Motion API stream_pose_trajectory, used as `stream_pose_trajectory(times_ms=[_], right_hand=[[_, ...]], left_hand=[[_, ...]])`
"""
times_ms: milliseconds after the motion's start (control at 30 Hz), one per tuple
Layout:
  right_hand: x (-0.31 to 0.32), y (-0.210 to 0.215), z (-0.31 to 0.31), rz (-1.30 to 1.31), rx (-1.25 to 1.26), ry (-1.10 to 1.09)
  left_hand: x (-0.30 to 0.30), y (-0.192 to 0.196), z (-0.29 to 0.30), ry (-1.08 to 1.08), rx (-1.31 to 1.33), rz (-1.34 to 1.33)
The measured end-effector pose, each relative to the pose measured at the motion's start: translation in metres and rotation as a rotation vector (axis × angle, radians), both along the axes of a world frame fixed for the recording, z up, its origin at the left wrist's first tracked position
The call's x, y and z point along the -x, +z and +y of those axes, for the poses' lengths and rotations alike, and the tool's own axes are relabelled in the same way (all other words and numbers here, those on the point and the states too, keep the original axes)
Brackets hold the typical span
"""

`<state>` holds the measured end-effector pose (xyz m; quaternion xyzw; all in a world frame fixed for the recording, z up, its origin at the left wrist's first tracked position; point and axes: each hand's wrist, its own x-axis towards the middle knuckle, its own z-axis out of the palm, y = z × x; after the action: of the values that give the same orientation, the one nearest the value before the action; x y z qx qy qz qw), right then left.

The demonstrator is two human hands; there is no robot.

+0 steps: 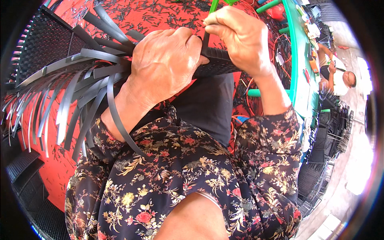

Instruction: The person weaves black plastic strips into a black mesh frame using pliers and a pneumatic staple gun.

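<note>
Woven black piece (218, 64) is held centre-frame over the lap. Left hand (166, 64) is wrapped shut around its woven body; right hand (240, 38) is pinched closed on one dark strip (205, 38) at the far end. Loose strips (60, 100) fan out left: judged light, springy, slippery; best gripped at the stiff woven part. No container contents can be made out.
</note>
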<state>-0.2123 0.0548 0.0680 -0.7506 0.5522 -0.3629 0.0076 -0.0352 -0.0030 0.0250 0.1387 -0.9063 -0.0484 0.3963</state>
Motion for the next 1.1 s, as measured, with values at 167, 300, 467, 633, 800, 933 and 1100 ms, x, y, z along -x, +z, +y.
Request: stream_pose_trajectory(times_ms=[167, 300, 467, 633, 800, 933, 1100], right_hand=[[0.004, 0.004, -0.014, -0.236, -0.378, 0.098], [0.01, -0.002, -0.021, -0.447, -0.745, 0.056], [0.023, -0.022, -0.032, -0.386, -0.662, 0.227], [0.032, -0.051, -0.043, 0.205, -0.009, -0.252], [0.072, -0.026, 0.135, -0.057, 0.209, -0.819], [0.137, -0.066, 0.343, 0.254, -0.537, -1.669], [0.158, -0.131, 0.472, -0.167, -0.737, -1.803]], left_hand=[[0.001, 0.004, 0.001, -0.009, -0.018, -0.004], [-0.001, 0.008, 0.002, -0.021, -0.056, -0.007], [0.0, 0.01, -0.003, -0.066, 0.014, -0.067], [0.007, 0.013, -0.009, -0.212, -0.086, -0.105], [0.008, 0.017, -0.02, -0.231, -0.185, -0.108], [0.007, 0.019, -0.027, -0.265, -0.188, -0.126], [-0.005, 0.002, -0.042, -0.28, -0.082, -0.102]])
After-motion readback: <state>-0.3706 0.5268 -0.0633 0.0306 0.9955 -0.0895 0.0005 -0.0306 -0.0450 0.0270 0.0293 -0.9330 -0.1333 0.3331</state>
